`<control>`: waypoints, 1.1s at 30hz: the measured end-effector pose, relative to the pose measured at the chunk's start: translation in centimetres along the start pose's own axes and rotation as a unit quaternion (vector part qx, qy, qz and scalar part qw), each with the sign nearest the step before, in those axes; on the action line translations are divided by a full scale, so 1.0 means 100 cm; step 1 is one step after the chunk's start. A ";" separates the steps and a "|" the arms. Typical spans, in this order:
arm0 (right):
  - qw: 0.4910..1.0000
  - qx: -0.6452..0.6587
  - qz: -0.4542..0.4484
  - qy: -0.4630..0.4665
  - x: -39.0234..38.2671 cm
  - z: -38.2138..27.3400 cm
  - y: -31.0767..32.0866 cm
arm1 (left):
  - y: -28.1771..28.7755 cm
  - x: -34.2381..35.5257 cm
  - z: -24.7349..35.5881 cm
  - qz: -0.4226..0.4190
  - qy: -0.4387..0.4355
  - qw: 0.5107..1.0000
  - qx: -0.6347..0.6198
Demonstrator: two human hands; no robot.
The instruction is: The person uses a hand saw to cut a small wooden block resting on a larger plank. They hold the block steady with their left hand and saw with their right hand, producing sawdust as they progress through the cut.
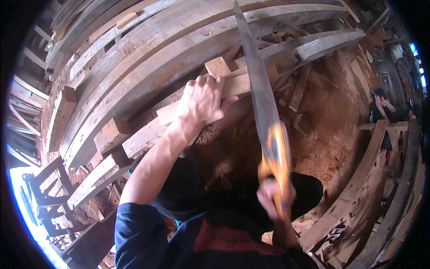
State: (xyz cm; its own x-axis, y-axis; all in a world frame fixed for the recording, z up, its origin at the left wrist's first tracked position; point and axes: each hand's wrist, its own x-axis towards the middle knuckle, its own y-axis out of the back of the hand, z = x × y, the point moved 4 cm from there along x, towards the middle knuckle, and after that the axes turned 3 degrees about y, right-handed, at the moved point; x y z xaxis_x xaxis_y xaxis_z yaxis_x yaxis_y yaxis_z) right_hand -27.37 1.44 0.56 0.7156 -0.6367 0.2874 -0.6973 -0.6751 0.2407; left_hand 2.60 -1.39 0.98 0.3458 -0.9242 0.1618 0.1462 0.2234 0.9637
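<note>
My left hand (pixel 200 99) grips a pale wooden batten (pixel 236 83) from above, its fingers bent over the top. A small wooden block (pixel 216 65) lies just beyond my fingers. My right hand (pixel 273 197), slightly blurred, is closed on the yellow handle of a handsaw (pixel 275 148). Its long steel blade (pixel 255 76) points away from me and crosses the batten to the right of my left hand; whether its teeth are in the wood, I cannot tell.
Stacked long timbers (pixel 156 58) run across the far side and left, with short offcuts (pixel 109 136) among them. Sawdust covers the dirt floor (pixel 322 134). A person (pixel 383 105) is at the far right, near more planks (pixel 358 193). Dark slatted woodwork (pixel 49 197) is at lower left.
</note>
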 end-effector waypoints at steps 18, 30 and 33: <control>0.987 -0.102 -0.031 -0.118 -0.033 0.022 -0.002 | -0.002 -0.006 -0.003 0.062 0.023 0.997 0.030; 0.981 -0.193 -0.016 0.002 -0.040 0.033 -0.002 | 0.004 0.001 -0.012 0.005 0.050 0.998 0.029; 0.986 -0.139 -0.048 -0.083 -0.064 0.021 0.017 | 0.009 0.003 -0.007 -0.023 0.061 0.996 0.057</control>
State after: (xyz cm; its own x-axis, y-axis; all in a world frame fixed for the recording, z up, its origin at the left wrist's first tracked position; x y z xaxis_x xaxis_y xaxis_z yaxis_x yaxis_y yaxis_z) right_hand -33.04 3.60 -2.82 0.7592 -0.6430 0.1011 -0.5941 -0.6211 0.5112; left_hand 3.44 -1.24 1.77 0.4522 -0.8867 0.0969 0.0612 0.1392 0.9884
